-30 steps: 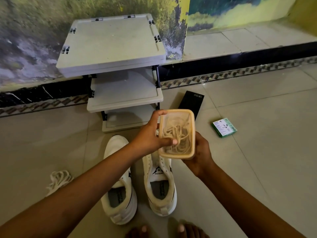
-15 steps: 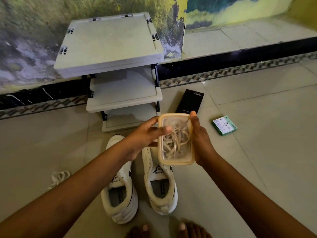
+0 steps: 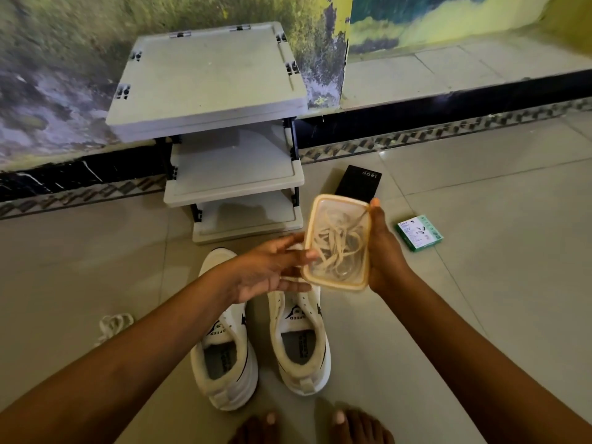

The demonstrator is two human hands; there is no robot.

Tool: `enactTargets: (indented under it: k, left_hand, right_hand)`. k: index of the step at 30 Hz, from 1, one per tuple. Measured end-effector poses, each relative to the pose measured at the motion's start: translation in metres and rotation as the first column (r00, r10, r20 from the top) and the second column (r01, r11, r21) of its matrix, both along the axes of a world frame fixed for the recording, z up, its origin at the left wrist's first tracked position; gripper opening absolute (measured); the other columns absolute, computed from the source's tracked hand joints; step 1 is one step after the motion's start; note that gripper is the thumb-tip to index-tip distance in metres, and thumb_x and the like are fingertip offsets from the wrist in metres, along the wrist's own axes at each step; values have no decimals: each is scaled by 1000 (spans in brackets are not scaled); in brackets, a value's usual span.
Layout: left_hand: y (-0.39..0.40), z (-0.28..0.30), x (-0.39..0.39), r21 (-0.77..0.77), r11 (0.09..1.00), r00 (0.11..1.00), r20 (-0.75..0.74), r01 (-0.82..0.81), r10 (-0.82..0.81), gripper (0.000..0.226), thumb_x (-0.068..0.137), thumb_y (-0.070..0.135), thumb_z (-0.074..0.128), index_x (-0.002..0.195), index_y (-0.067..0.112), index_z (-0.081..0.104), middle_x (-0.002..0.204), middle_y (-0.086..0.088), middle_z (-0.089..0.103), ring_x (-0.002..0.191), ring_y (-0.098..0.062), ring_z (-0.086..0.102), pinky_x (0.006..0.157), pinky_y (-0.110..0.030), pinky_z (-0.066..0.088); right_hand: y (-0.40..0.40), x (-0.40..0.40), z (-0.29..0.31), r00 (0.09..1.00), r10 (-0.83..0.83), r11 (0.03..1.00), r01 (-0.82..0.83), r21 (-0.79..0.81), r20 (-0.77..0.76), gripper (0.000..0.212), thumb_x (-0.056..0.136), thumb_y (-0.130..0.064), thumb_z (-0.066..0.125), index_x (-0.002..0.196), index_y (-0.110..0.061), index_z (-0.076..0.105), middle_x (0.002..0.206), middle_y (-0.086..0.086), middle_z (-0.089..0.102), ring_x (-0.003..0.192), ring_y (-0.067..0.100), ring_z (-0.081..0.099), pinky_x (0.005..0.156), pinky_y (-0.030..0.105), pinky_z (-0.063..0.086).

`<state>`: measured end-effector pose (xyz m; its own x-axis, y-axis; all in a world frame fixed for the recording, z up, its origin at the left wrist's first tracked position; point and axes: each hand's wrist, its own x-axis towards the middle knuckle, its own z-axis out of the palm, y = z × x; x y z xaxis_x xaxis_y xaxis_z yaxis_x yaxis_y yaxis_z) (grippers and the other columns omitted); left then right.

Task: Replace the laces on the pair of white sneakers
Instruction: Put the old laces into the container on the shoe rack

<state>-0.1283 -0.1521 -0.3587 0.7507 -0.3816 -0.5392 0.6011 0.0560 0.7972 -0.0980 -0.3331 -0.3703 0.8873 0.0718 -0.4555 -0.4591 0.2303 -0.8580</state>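
Tiled floor (image 3: 480,283), grey rack (image 3: 208,84); black box (image 3: 357,184), seemingly partly behind container (image 3: 336,241)

Can't see the toe of the right-side white sneaker (image 3: 299,339) at all, the clear plastic tub with the tan rim (image 3: 336,241) and the left hand (image 3: 269,272) sit right over it. The right hand (image 3: 386,251) wraps the tub's far side, so its fingers are mostly tucked behind. Beige laces (image 3: 336,248) inside are a blurry tangle, no counting them. The black flat box (image 3: 357,182) has its near end behind the tub. Print on the small green carton (image 3: 419,232) is too tiny to read. Bare toes (image 3: 336,421) get chopped by the bottom edge.
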Motion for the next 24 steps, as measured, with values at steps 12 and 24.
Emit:
enactTargets:
  k: [12,24]
  left_hand:
    - [-11,-2,-1,-81,934,937,-38,-349,347,40,69,21,67,102,0,64,96,-15,72,84,-19,71,73,-22,58]
    - [13,13,11,77,811,815,61,-580,577,18,88,3,61,103,-4,61,88,-14,68,61,-11,69,54,-15,54]
  right_hand:
    - [20,-6,-8,997,-71,995,74,-73,41,46,98,-54,20,86,-30,57,82,-3,65,76,12,64,56,25,48]
    - [41,24,-2,974,213,970,-201,-138,79,54,99,-52,15,101,-20,59,96,9,67,84,17,64,67,27,53]
